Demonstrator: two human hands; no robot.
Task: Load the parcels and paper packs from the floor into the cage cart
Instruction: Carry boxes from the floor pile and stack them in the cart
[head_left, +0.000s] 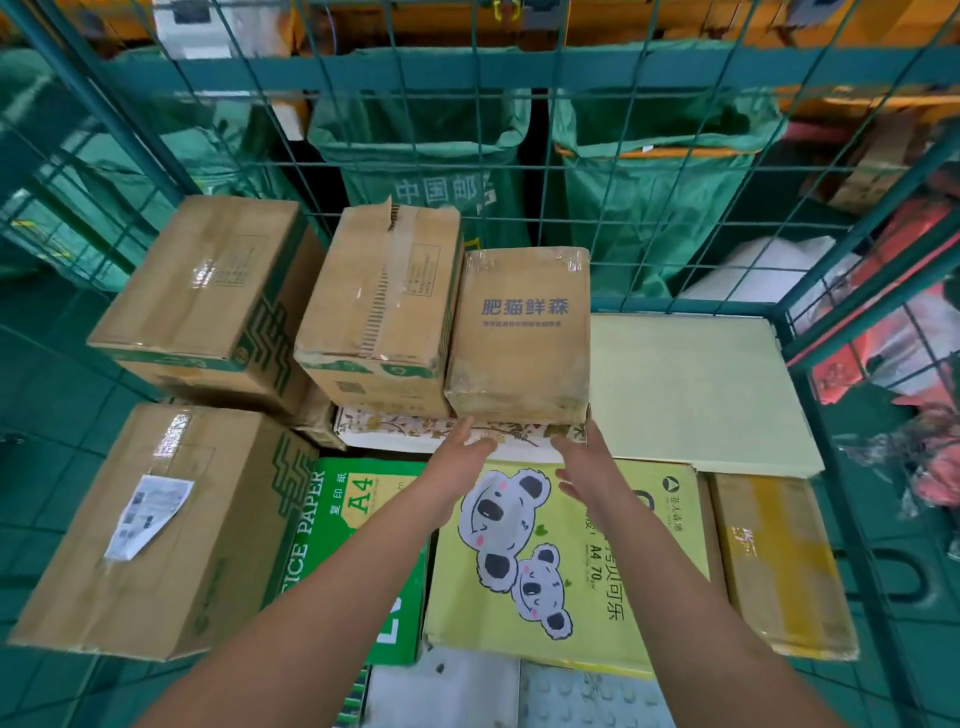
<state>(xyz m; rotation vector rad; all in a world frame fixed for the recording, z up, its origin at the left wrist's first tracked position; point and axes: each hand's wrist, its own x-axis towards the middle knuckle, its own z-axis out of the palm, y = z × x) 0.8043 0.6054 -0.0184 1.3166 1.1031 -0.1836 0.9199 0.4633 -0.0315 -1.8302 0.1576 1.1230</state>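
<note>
Inside the green wire cage cart (810, 332) stands a small brown parcel with blue print (519, 332), resting on a flower-patterned pack (415, 431). My left hand (462, 452) reaches to its lower front edge with fingers apart. On the other side, my right hand (587, 457) is open just below the parcel's lower right corner; neither hand grips it. Below my arms lie a yellow A4 paper pack with koalas (519, 551) and a green A4 paper pack (353, 509). Three taped cardboard parcels (379, 306) (208, 296) (156, 530) fill the left side.
A pale yellow flat pack (691, 389) lies at the right, with a yellow-taped parcel (779, 561) in front of it. Green mail sacks (426, 171) hang behind the cart's back mesh. Orange and white bags (883, 322) lie outside the right wall.
</note>
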